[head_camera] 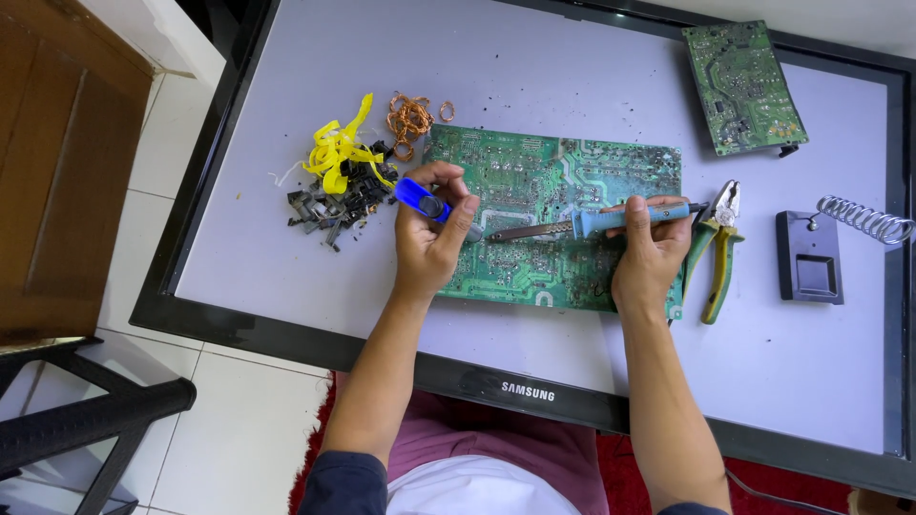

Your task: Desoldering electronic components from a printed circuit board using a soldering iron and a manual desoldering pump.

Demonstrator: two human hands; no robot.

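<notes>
circuit board (553, 224) | right hand (649, 253): soldering iron (582, 226) | left hand (429, 238): blue pump (420, 198)

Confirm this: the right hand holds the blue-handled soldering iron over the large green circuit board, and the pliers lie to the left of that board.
Not quite. In the head view the pliers lie to the right of the large green circuit board, not the left. The right hand does hold the blue-handled soldering iron over it.
</notes>
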